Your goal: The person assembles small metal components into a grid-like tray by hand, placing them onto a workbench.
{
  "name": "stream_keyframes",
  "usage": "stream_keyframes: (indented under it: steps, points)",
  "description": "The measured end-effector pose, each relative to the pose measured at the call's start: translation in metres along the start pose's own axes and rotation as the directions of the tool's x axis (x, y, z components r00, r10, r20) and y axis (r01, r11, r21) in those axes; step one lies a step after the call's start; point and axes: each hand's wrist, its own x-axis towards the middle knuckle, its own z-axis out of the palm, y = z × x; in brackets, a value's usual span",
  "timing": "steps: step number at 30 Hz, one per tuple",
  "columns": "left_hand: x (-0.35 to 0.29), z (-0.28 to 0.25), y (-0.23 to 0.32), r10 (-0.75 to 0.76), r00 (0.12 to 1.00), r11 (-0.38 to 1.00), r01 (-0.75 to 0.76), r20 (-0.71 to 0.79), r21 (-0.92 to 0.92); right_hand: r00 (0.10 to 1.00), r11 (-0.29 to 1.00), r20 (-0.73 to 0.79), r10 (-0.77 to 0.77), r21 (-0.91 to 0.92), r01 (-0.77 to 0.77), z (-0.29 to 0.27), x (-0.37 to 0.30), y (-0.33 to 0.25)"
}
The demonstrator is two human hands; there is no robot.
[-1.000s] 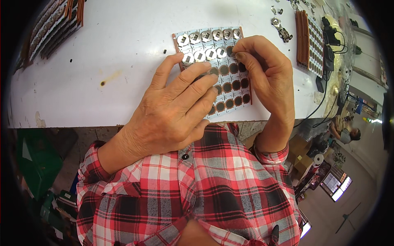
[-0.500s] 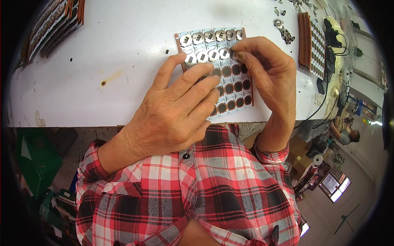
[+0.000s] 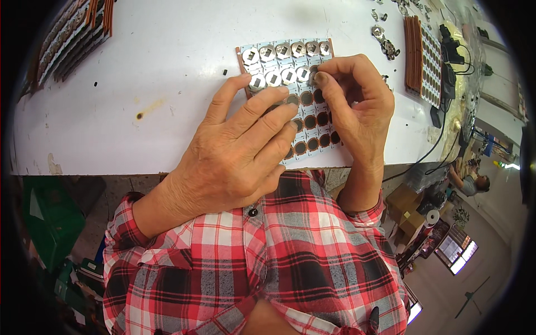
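Left hand point(image 3: 237, 151) lies flat and spread across the gridded tray point(image 3: 290, 95) at the bench's point(image 3: 139, 67) near edge, fingers splayed and gripping nothing, just pinning the sheet down. Right hand point(image 3: 354, 106) is curled in from three o'clock, thumb and forefinger pinched together on a small metal disc point(image 3: 314, 72) at the right end of the second row (too small to tell if the disc is fully seated). Compared with a second ago, the right fingertips have crept up and in along that row, and the silver caps now run nearly to its end, so the filling looks to be advancing cell by cell. The top row is all silver; the rows toward six o'clock are dark brown rings, partly hidden under the left hand's fingers. A stack of similar trays point(image 3: 421, 58) stands at two o'clock, with loose metal parts point(image 3: 385, 44) just beside it, and more trays point(image 3: 72, 33) at ten o'clock.
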Motion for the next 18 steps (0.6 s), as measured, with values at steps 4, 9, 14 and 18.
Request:
stream_keyframes:
  steps: [4, 9, 14, 18]
  points:
    - [0.0, 0.0, 0.0, -0.002, 1.0, 1.0, 0.002, 0.0, -0.005, 1.0, 0.999, -0.016, -0.025, -0.046, 0.024, 0.003, -0.007, -0.009]
    - [-0.003, 0.001, -0.001, -0.013, 1.0, 1.0, 0.013, -0.001, -0.003, 0.992, 0.975, -0.057, -0.113, -0.198, 0.1, 0.01, -0.01, -0.015]
    - [-0.001, 0.0, 0.0, -0.005, 1.0, 1.0, 0.005, -0.002, -0.015, 0.995, 0.989, -0.034, 0.091, 0.123, -0.086, 0.002, -0.015, -0.013]
    - [-0.001, 0.0, 0.001, -0.007, 1.0, 1.0, 0.007, 0.003, -0.012, 0.979, 0.96, -0.134, 0.152, 0.254, -0.114, 0.001, -0.008, -0.007]
